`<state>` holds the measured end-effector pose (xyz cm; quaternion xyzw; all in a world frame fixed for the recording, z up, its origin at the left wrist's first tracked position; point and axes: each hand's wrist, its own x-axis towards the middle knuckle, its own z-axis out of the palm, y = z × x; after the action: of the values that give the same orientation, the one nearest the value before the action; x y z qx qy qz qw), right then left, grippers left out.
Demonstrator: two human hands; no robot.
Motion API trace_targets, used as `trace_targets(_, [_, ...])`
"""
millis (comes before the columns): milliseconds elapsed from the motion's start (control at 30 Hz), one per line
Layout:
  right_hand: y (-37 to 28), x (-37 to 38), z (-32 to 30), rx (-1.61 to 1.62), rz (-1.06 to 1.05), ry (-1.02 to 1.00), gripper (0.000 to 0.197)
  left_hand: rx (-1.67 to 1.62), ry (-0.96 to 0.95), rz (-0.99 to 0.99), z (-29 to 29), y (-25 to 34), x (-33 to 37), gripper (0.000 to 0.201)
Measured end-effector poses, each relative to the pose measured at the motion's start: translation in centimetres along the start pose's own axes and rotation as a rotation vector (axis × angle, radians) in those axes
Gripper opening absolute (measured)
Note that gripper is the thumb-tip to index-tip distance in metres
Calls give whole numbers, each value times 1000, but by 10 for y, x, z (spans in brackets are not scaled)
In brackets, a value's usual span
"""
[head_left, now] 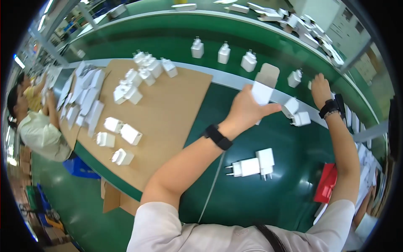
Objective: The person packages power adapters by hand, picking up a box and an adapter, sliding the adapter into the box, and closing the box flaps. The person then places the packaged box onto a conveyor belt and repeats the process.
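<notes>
My left hand [244, 107] is closed around a small white box [262, 93], whose end flap [268, 74] stands up and shows a grey-brown inner side. Just beyond that hand, two white plug adapters [290, 107] [301, 119] lie close together at the table's far edge. Over the green belt at the right, my right hand [321, 91] has its fingers curled. A bit of something white [310, 85] peeks out beside them, mostly hidden. Left of it, an adapter [294, 78] stands on the belt with its prongs up.
Several adapters [248, 61] stand along the green belt [168, 40]. More lie on a brown cardboard sheet [168, 109] at left, beside stacked white boxes [90, 88]. Adapters [250, 166] lie before me. A red box [325, 182] is near my right arm; co-workers [37, 122] sit at far left.
</notes>
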<state>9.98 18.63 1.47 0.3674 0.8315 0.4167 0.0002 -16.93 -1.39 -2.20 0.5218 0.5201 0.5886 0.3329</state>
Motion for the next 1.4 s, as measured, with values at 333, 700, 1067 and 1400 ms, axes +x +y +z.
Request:
trace_targets(333, [-69, 3, -191, 2061, 318, 374, 28, 335, 119, 204, 15, 17, -20, 70])
trace_targets(700, [-65, 1, -178, 1706, 155, 142, 30, 315, 126, 182, 13, 20, -21, 73])
trace_targets(1067, [-64, -9, -174, 1589, 118, 289, 24, 348, 165, 196, 19, 18, -19, 71])
trace_targets(1400, [-66, -7, -172, 1345, 108, 525, 32, 300, 188, 211, 19, 18, -18, 71])
